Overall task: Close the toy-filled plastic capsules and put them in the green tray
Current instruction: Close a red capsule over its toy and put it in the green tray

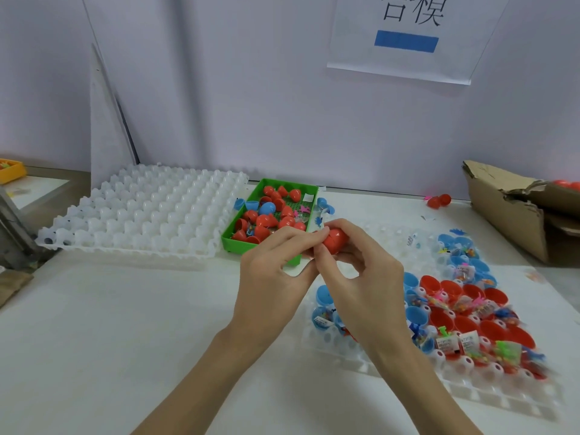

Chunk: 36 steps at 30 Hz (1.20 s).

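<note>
Head view only. I've got a red capsule (pixel 334 240) between both hands, in the air just right of the green tray (pixel 238 243), near its front corner. The halves look joined; I can't tell if they've fully snapped.

Risks: if the seam isn't seated, the capsule could pop open when dropped in the tray. The toy packet could also snag in the seam, though I can't see inside. The grip is fingertips only, so a hard squeeze could squirt it out onto the worktop (pixel 125 324).

Pose: left hand (pixel 273 265) pinches the capsule's left end, thumb underneath. Right hand (pixel 361 262) wraps the right end, fingers curled over the top. Both forearms come up from the bottom of the frame and converge. Open filled capsules (pixel 464 315) wait in the clear holder to the right.
</note>
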Each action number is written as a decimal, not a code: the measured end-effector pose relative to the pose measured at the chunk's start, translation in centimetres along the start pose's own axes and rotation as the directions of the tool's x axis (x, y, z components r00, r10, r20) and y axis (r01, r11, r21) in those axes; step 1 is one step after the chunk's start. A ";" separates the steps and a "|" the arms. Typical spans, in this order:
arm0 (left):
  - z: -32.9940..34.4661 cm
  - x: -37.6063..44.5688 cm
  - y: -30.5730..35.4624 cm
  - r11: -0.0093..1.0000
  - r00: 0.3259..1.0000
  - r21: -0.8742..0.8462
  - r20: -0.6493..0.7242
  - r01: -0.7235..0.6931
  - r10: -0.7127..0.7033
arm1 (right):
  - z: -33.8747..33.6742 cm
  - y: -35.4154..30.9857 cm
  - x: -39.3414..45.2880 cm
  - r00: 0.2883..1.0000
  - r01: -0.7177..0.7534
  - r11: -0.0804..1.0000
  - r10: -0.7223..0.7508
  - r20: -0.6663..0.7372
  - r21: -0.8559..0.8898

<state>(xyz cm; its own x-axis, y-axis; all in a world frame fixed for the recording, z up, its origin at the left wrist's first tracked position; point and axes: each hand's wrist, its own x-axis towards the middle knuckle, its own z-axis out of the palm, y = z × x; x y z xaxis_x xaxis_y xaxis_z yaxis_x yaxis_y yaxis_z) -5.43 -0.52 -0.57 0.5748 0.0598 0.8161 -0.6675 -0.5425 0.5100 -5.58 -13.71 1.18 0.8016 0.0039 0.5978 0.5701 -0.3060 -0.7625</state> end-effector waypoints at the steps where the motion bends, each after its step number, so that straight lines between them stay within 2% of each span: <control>1: 0.1 -0.1 0.1 1.000 1.000 0.018 -0.010 -0.005 0.005 | 0.0 0.0 0.0 1.000 0.022 0.999 -0.022 0.000 -0.044; 6: 0.2 -0.3 0.3 1.000 0.999 0.005 -0.041 -0.003 0.003 | 0.1 0.0 0.2 0.998 0.055 0.992 -0.056 -0.007 -0.115; 11: 0.7 -0.6 0.4 0.964 0.982 -0.192 -0.004 0.183 -0.187 | 0.1 0.2 0.2 1.000 -0.004 0.997 0.004 0.004 -0.072; 15: 0.6 -0.4 0.2 0.988 0.992 -0.101 -0.029 0.120 -0.123 | 0.1 0.1 0.1 0.995 -0.092 0.994 0.090 0.036 0.065; 18: 0.6 -0.3 0.3 0.997 0.996 -0.024 -0.050 0.073 -0.074 | 0.1 0.1 0.1 0.992 -0.123 0.988 0.120 0.036 0.094; 25: 0.8 -0.6 0.2 0.998 1.000 0.055 -0.005 0.013 -0.013 | 0.4 0.2 -0.1 0.991 -0.128 0.991 0.129 -0.022 0.044; 30: 0.9 -0.9 0.3 0.995 1.000 0.100 0.018 -0.010 0.008 | 0.4 0.1 -0.2 0.999 -0.049 0.993 0.047 -0.025 -0.109; 36: 1.1 -1.0 0.4 0.989 1.000 0.145 -0.016 0.005 -0.003 | 0.0 0.2 0.1 0.998 -0.054 0.995 0.057 0.025 -0.089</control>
<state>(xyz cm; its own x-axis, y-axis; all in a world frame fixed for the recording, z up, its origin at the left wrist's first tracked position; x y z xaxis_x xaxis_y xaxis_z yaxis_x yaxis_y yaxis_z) -5.80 -1.72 -1.50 0.5694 0.0746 0.8187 -0.5886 -0.6582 0.4694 -5.42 -13.79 1.05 0.8369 0.0105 0.5473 0.5076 -0.3890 -0.7688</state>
